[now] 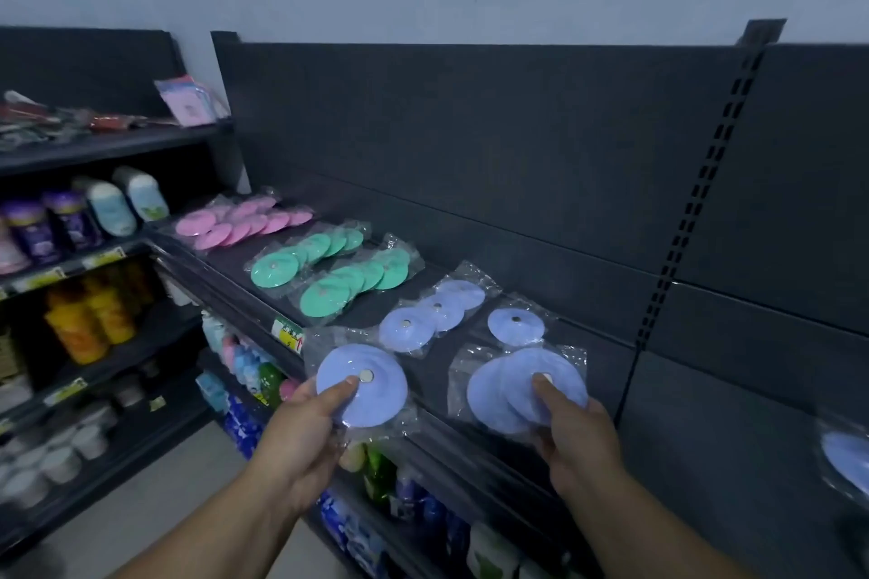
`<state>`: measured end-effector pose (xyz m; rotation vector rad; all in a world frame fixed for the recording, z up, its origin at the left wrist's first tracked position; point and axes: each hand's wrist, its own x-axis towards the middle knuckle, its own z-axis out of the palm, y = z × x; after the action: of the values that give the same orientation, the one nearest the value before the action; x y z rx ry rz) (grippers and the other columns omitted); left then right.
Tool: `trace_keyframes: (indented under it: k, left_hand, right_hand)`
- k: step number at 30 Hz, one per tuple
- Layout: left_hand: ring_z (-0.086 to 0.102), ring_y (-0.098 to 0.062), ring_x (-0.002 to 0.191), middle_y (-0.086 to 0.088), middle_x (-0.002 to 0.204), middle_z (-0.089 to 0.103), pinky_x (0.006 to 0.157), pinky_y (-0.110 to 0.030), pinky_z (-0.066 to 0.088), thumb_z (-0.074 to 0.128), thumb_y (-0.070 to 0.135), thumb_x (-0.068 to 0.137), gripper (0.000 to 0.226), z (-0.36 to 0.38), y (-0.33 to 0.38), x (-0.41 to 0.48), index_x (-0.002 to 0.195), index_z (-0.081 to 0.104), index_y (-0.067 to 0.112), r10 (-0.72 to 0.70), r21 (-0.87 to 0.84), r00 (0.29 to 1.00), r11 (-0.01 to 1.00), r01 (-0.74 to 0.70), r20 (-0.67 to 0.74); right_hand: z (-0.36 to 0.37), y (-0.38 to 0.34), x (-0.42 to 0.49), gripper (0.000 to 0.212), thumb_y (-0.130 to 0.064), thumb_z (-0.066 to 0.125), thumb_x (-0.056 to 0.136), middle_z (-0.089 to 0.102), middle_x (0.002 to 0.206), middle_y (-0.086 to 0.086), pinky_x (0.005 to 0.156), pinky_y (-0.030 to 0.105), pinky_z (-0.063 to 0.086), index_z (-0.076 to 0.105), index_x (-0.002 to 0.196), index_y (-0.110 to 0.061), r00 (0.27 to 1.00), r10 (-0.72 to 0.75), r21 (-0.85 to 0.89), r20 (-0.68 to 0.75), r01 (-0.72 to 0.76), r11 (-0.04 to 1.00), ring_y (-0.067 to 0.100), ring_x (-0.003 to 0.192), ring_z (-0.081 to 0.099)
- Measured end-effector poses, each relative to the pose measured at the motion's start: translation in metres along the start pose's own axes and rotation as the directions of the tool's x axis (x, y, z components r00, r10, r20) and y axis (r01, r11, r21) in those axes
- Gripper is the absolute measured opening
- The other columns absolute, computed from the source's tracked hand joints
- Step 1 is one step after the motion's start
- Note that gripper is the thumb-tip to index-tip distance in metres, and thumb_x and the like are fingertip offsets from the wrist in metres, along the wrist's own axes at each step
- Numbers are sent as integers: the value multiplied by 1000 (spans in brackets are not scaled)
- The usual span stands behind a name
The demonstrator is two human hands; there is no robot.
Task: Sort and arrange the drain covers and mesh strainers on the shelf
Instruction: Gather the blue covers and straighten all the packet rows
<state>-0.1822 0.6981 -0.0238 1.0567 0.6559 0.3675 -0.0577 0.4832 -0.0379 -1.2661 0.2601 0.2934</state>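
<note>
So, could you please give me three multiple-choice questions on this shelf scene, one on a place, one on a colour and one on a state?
1. Where on the shelf do the pink covers lie? A. far left end B. middle C. right end
2. What colour is the bagged cover in the left hand? A. pink B. green C. blue
3. What is the right hand doing? A. hanging idle B. gripping bagged blue covers C. lying flat on the shelf
Answers: 1 A, they lie left of the green covers; 2 C, its disc is pale blue; 3 B, it pinches two overlapping discs.
</note>
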Motion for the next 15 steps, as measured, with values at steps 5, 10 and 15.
trace_keyframes:
  k: [5,10,15]
  left_hand:
    - [67,-33,101,-15,106,72,87,-42,54,58,9,92,28,-25,10,46,119,60,5,-58,129,997,990,52,43]
    - [67,-33,93,-15,98,73,82,-43,52,57,13,94,23,-14,13,100,116,61,8,-114,351,989,933,75,92]
    - [61,-29,101,-7,120,61,81,-35,49,58,12,92,46,11,15,148,136,46,11,45,668,997,740,-75,63]
  right_hand:
    - [21,17,-6,35,-25,72,84,68,105,6,63,30,53,60,114,-12,998,-19,64,-64,23,998,22,87,67]
    - [26,23,10,34,-27,73,84,69,107,5,69,32,56,60,113,-14,997,-13,68,-71,17,998,24,92,68]
    - [31,15,42,29,-26,71,85,74,100,5,65,32,55,65,110,-12,1000,-12,30,-26,13,999,24,89,71]
